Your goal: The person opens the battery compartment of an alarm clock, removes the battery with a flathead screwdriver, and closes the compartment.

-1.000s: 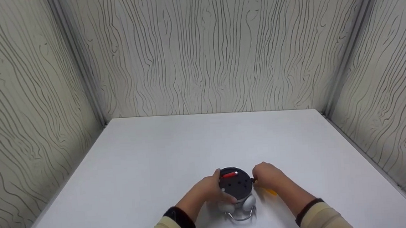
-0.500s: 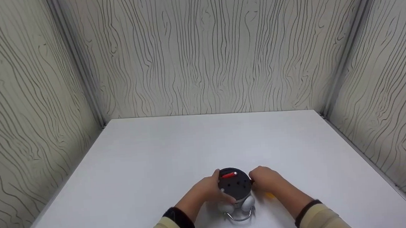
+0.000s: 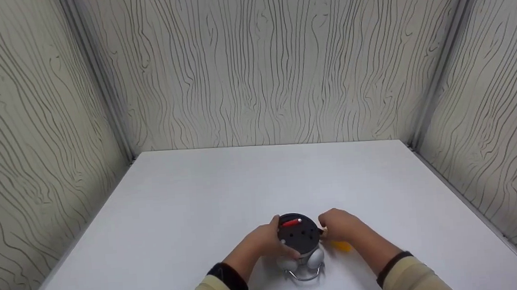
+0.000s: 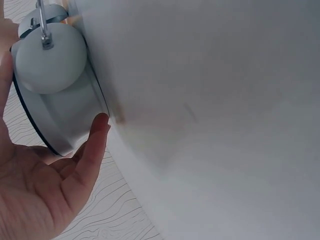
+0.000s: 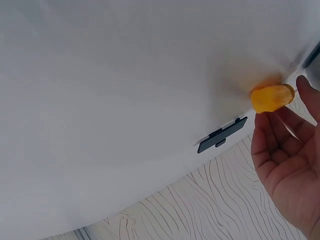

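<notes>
A twin-bell alarm clock (image 3: pixel 302 242) lies face down, its black back upward and its bells and handle toward me. A red battery with a silver end (image 3: pixel 292 222) shows in the back. My left hand (image 3: pixel 270 242) grips the clock's left side, thumb near the bells; in the left wrist view its fingers curl round the white casing (image 4: pixel 75 117). Beside the clock's right rim, my right hand (image 3: pixel 341 225) has curled fingers around a short yellow piece with a rounded end (image 5: pixel 271 98). In the head view that hand hides most of this piece.
In the right wrist view, a flat black battery cover (image 5: pixel 222 135) with small tabs lies on the white table (image 3: pixel 224 179) near my fingertips. Wood-patterned panels (image 3: pixel 253 63) enclose the table at the back and sides.
My right hand shifts slightly left toward the clock, then lifts a little. The yellow piece was nearly covered half a second ago and shows more now. Left hand and clock stay nearly still.
</notes>
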`<state>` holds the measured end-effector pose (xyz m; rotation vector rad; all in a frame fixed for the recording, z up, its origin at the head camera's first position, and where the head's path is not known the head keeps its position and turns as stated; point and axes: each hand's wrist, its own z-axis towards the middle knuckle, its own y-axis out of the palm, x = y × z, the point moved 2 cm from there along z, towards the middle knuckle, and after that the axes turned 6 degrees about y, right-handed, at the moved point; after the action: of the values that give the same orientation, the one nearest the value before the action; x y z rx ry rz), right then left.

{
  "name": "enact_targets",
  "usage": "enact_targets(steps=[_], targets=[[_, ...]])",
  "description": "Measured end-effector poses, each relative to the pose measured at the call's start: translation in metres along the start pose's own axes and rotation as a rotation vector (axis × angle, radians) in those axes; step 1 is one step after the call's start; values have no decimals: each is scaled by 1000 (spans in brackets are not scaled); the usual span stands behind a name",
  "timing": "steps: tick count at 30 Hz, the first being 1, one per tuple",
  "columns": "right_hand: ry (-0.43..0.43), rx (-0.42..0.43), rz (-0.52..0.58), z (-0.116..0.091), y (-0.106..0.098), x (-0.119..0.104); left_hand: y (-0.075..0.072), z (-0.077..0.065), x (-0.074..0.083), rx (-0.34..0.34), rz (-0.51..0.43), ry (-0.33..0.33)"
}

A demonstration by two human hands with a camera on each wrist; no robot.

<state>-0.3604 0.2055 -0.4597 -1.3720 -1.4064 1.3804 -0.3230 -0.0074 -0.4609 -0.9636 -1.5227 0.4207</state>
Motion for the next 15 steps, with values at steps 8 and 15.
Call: enact_targets(steps=[8, 15], targets=[[-3, 21, -5, 3, -24, -8, 0, 2, 0, -3, 1, -26], [-98, 103, 9, 3, -32, -27, 1, 2, 1, 6, 32, -14]])
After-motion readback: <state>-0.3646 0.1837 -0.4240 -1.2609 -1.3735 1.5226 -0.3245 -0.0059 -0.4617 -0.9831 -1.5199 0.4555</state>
